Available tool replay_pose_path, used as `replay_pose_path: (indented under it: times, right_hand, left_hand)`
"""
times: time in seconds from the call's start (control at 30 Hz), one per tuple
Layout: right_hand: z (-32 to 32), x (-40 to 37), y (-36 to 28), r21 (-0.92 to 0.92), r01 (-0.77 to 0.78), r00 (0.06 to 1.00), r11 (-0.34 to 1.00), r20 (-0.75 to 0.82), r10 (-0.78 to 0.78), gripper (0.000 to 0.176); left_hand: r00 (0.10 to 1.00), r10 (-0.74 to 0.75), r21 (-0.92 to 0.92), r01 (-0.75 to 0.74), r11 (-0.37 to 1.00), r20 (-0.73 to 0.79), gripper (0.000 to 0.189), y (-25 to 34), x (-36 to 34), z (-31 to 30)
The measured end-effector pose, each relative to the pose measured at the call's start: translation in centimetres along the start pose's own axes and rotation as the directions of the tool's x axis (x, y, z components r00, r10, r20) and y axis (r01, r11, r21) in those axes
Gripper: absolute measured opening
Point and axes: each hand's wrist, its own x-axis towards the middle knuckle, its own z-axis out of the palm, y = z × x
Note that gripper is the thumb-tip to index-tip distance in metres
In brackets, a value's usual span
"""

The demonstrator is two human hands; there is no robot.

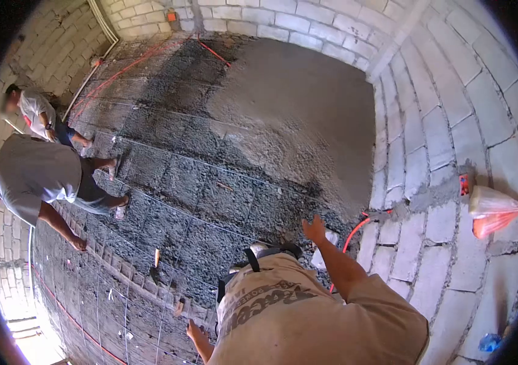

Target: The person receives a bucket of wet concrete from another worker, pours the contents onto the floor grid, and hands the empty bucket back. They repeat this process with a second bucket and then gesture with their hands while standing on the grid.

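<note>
My right hand [314, 230] is held out in front of me over the gravel, fingers apart and nothing in it. Low at the bottom of the view, my left hand [197, 334] hangs beside my body near a wooden board edge [143, 286]; its fingers look loose, with nothing seen in them. A trowel [157, 258] with a wooden handle lies on the gravel ahead of my left hand, apart from it. Close to my right hand is a whitish block or bag [326, 249], partly hidden by my arm.
Wet grey concrete [326, 91] covers the far right of the gravel floor [192, 182]. Thin rebar crosses the gravel. An orange hose [351, 234] runs by the block wall [417, 152], where a plastic bag [491, 212] hangs. Two people [40, 173] stand at the left.
</note>
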Motion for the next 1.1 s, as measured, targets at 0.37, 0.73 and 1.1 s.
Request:
replay_pose_path:
  times: [0.37,0.73,1.1]
  right_hand:
    - [-0.7,6.2,-2.0,0.067,-0.089,0.996,0.994,0.033,0.087,0.066]
    - [0.3,5.4,0.3,-0.024,0.011,0.978,1.0,0.211,-0.006,0.067]
    - [0.0,8.2,-1.2,-0.041,0.177,0.942,0.983,0.298,-0.157,0.062]
  left_hand:
    - [0.991,0.043,-0.191,-0.067,0.979,-0.127,0.05,1.9,-3.6,4.0]
    - [0.969,-0.173,-0.232,0.13,0.964,-0.178,0.054,-5.5,-3.7,2.8]
    - [0.975,-0.095,-0.332,0.023,0.943,-0.203,0.042,-11.1,-5.6,5.0]
